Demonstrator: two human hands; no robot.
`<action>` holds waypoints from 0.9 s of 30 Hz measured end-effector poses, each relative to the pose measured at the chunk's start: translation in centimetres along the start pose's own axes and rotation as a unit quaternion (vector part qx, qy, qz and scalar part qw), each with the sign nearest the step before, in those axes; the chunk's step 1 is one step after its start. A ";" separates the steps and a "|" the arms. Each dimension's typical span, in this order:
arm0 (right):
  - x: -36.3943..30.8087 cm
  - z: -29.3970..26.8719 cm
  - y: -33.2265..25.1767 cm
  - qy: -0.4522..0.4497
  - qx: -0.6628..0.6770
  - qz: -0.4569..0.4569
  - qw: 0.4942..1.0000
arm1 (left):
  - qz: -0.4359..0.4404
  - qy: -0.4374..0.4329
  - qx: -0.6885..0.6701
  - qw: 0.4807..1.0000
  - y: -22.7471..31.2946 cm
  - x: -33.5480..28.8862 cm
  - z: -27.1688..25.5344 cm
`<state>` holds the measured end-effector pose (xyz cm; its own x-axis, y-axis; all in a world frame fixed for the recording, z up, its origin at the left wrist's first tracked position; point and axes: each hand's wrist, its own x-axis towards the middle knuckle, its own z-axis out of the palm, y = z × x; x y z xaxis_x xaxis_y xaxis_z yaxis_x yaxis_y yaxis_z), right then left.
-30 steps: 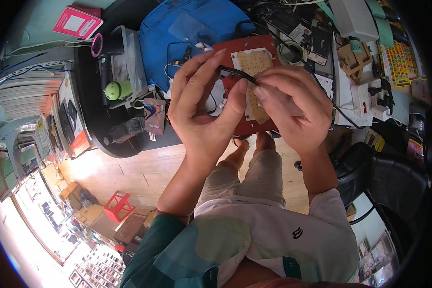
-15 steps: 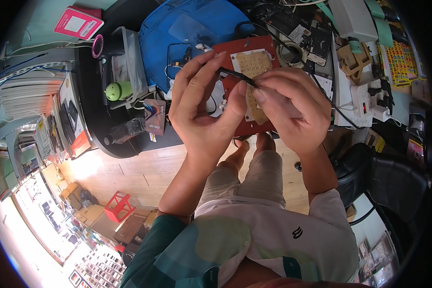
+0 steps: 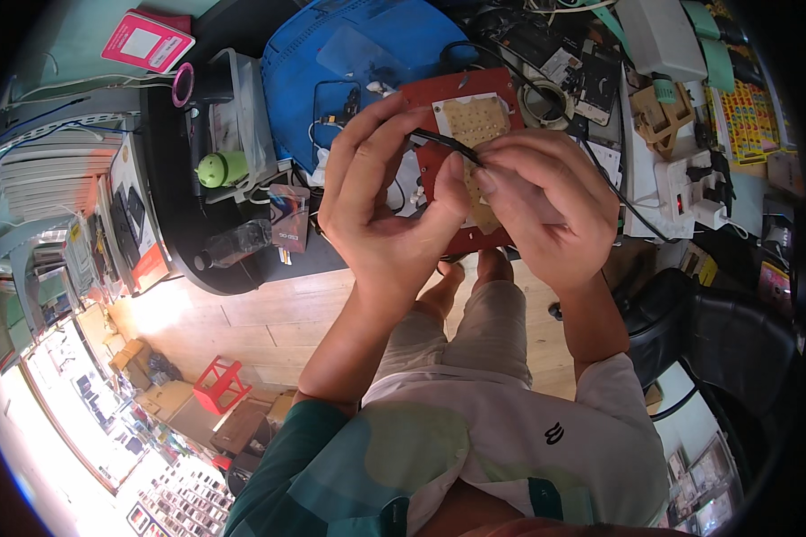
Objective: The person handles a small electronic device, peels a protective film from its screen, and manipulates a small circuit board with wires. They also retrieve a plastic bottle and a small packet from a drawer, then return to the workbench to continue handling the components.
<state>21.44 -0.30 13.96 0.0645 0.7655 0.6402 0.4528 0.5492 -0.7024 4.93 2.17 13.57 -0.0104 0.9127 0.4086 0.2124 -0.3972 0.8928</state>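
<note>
A thin black piece (image 3: 441, 140), like a short stretch of cable or a slim stick, runs between my two hands above the bench. My left hand (image 3: 376, 201) has its index fingertip at the far left end of the piece and its thumb tip near the other end. The thumb and fingers of my right hand (image 3: 551, 197) pinch the right end, and that tip is hidden. Below them lies a tan perforated or studded pad (image 3: 476, 116) on a dark red board (image 3: 441, 85), partly covered by my hands.
A blue mat (image 3: 287, 80) lies at the far left, with small parts on it. To the right are a roll of tape (image 3: 539, 106), black device parts (image 3: 595, 85), a wooden holder (image 3: 658, 121) and a power strip (image 3: 681, 183). A black cable (image 3: 613, 183) crosses there.
My left thumb and fingers have shifted very slightly to the right. Both hands keep their hold on the black piece.
</note>
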 end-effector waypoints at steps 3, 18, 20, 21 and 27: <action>0.0 0.0 0.1 0.000 0.000 -0.002 1.000 | 0.000 -0.003 -0.004 1.000 0.2 0.2 0.1; 0.0 -0.1 0.0 -0.002 0.004 0.015 1.000 | 0.024 -0.021 -0.008 0.999 -0.4 0.5 -0.1; 0.0 -0.1 0.1 0.000 0.007 0.018 1.000 | 0.026 -0.024 -0.011 0.999 -0.5 0.6 -0.1; 0.0 0.0 0.0 0.001 0.009 0.020 1.000 | 0.025 -0.026 -0.010 0.999 -0.5 0.6 -0.1; -0.2 0.1 0.2 0.013 0.004 0.022 1.000 | 0.011 -0.032 -0.029 0.999 -0.6 0.5 -0.2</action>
<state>21.46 -0.30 13.64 0.1069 0.7797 0.6170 0.4426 0.5183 -0.7317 4.60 2.83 13.24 0.0557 0.9075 0.4163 0.1555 -0.4198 0.8942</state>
